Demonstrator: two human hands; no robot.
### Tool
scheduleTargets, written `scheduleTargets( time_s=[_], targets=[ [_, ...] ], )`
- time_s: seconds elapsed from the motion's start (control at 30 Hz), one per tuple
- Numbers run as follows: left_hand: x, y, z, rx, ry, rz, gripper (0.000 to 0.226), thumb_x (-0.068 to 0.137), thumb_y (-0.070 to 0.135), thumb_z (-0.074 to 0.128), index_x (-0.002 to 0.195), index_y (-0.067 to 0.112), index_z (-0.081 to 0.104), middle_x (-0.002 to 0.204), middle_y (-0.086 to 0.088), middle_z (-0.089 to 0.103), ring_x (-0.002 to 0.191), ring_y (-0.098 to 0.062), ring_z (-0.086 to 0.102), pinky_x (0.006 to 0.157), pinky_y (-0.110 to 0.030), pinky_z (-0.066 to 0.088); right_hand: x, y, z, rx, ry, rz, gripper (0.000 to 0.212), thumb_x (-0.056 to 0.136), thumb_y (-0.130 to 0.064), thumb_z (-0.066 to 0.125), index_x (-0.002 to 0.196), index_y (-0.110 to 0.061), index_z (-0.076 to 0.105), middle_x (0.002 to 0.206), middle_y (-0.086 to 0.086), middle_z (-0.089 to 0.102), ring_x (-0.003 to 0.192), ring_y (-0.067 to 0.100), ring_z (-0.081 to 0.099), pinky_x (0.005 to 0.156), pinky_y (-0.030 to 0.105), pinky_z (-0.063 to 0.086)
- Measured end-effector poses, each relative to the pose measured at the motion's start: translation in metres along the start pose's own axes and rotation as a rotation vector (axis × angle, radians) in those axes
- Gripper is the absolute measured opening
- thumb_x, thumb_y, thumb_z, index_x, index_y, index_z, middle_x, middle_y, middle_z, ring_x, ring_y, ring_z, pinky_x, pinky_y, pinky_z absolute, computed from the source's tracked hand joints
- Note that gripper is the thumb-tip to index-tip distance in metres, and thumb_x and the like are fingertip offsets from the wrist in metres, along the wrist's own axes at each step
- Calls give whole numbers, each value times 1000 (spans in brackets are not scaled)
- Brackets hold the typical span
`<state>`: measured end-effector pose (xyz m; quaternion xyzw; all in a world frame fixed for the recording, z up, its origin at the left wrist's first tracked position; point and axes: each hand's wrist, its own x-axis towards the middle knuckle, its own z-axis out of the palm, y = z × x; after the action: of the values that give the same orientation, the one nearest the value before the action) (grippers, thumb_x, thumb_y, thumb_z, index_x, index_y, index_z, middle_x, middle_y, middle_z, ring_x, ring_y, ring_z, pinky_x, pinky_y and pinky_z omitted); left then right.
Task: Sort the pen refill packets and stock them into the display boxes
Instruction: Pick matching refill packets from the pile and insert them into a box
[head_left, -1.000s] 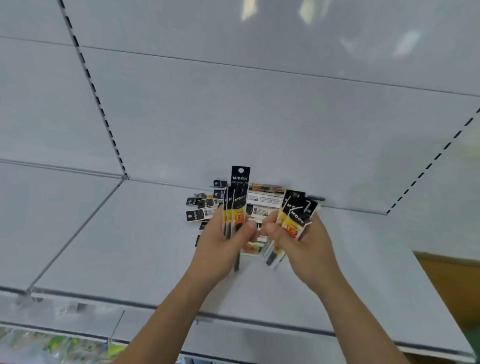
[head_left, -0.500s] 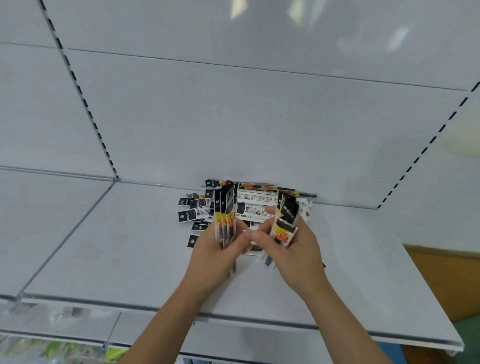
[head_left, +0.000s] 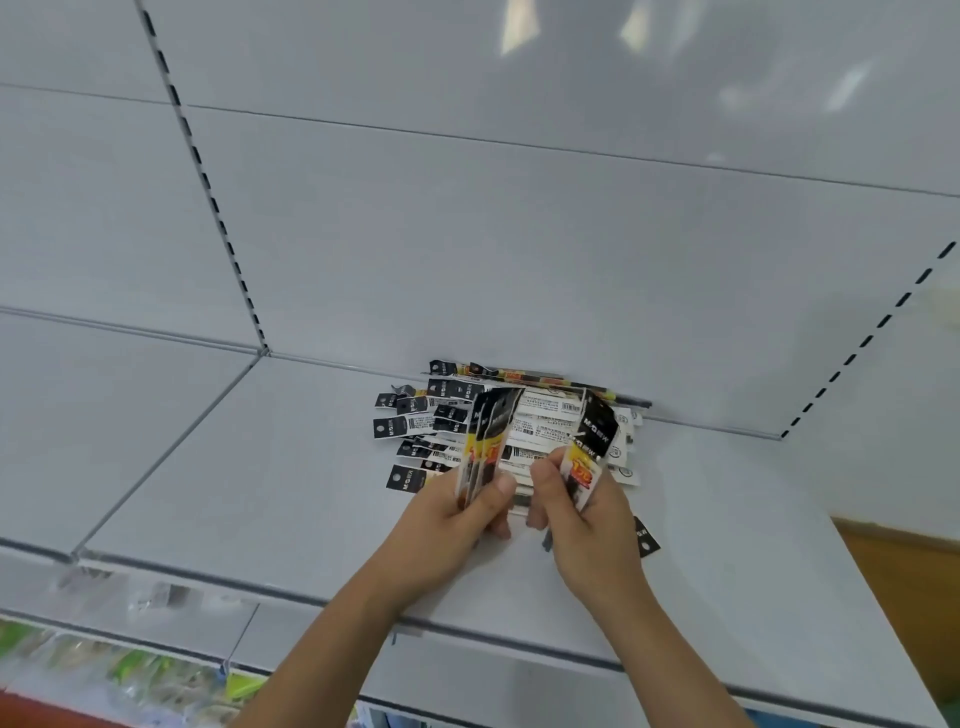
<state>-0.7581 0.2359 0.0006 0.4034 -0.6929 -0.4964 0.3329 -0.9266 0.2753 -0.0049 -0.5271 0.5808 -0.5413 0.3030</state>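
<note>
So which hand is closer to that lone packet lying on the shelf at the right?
Right. The right hand is just beside the lone packet, which pokes out from behind it on the shelf. The left hand is farther left, holding its own packets.

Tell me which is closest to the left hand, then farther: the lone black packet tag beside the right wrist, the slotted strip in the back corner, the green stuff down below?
1. Lone black packet tag, right of the left hand.
2. Blurry green goods, lower left.
3. Slotted metal strip, up at the back left.
</note>
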Motion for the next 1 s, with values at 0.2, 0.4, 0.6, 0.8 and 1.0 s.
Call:
scheduleTargets(
  time_s=[0.2, 0.4, 0.6, 0.8, 1.0],
  targets=[
    [-5, 8, 7, -186, 129, -50, 62, 101, 60, 54, 100, -2, 51, 62, -1, 45, 56, -18, 42, 55, -34, 40, -3, 9, -1, -45, 21, 3, 35, 95, -63, 58, 91, -29, 62, 66, -8, 65, 61, 9, 61, 67, 32, 49],
    [-21, 11, -4, -325, 176, -119, 23, 111, 37, 42, 107, 16, 50, 79, -9, 51, 55, -18, 39, 55, -34, 39, -6, -4, 8, -4, -10, -21, 24, 99, -54, 57, 102, -30, 59, 69, -21, 64, 61, 1, 60, 62, 23, 45],
    [-56, 5, -41, -215, 323, -65, 29, 110, 44, 37, 116, 19, 49, 94, -5, 68, 51, -26, 55, 51, -35, 48, -24, -22, 55, 153, -111, -17, 9, 98, -37, 51, 98, -28, 49, 68, -6, 47, 58, 20, 36, 57, 39, 32],
    [-109, -10, -111, -310, 363, -70, 27, 107, 43, 49, 110, 20, 64, 85, -19, 66, 65, -33, 68, 65, -47, 59, -47, -62, 134, -36, -203, -133, 13, 108, -43, 50, 95, -43, 48, 64, -2, 55, 54, 21, 50, 54, 45, 45],
    [-179, -39, -211, -300, 493, -95, 34, 105, 47, 48, 111, 19, 66, 70, -10, 55, 52, -19, 47, 48, -30, 39, -81, -93, 245, -145, -218, -200, 12, 109, -35, 49, 99, -31, 55, 73, -2, 66, 54, 15, 63, 55, 42, 55]
  ],
)
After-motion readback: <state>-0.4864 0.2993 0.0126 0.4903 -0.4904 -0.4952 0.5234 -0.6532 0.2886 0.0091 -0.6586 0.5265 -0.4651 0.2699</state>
